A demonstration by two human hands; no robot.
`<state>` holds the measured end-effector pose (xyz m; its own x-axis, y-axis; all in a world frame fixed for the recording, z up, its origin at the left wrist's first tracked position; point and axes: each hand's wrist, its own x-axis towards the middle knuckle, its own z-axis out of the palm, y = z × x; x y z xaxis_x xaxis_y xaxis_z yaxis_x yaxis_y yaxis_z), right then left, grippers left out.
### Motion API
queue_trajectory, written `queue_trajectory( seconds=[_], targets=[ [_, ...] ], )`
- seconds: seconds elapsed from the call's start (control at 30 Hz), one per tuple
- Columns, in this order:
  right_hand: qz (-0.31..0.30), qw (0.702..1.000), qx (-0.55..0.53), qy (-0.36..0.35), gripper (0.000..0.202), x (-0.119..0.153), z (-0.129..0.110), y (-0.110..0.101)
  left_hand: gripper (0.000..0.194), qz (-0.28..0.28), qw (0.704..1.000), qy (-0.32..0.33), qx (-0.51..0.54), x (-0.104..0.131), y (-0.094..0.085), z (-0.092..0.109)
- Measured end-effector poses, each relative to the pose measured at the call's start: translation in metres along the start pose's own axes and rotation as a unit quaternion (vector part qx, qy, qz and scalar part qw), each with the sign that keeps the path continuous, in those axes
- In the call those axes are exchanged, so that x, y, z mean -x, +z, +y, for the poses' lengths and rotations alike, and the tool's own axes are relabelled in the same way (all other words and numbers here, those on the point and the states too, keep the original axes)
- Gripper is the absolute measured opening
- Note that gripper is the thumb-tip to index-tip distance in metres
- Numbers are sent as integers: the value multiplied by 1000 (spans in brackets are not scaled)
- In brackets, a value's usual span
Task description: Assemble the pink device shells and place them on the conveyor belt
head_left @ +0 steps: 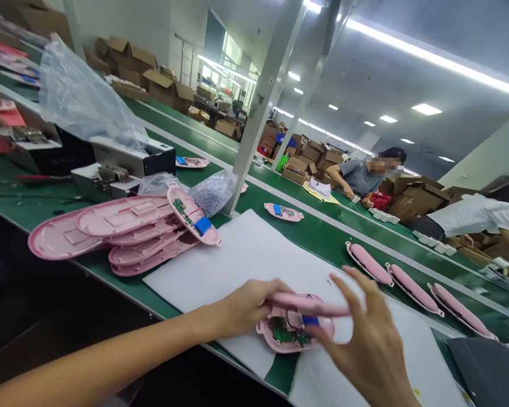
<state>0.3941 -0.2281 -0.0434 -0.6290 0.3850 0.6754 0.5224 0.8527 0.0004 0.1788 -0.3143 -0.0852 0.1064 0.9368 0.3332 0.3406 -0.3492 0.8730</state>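
Note:
My left hand is closed on one end of a pink plastic cover, seen nearly edge-on and slightly blurred. Beneath it, a matching pink half shell lies face up on the white sheet, with a green circuit board, thin wires and a blue block inside. My right hand has its thumb and fingers spread around the cover's other end. Whether its thumb touches the cover or the half shell is unclear.
Pink shells are stacked on the left, one holding a board and blue block. White foam sheets cover part of the green bench. Closed pink units line the right. A metal post rises behind. Two people work across the bench.

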Motion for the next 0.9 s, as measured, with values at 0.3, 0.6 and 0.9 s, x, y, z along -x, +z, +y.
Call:
queue_trajectory(
  seconds=[0.3,0.6,0.9],
  targets=[
    [-441,888,-123,-29,99,-17,8,48,45,-217,925,-77,-302,-80,-69,46],
    [-233,936,26,264,93,-112,167,134,33,70,932,-134,-330,-307,-118,-41],
    [-11,963,-100,249,74,-76,205,157,30,112,947,-149,-260,-320,-126,-63]
  ],
)
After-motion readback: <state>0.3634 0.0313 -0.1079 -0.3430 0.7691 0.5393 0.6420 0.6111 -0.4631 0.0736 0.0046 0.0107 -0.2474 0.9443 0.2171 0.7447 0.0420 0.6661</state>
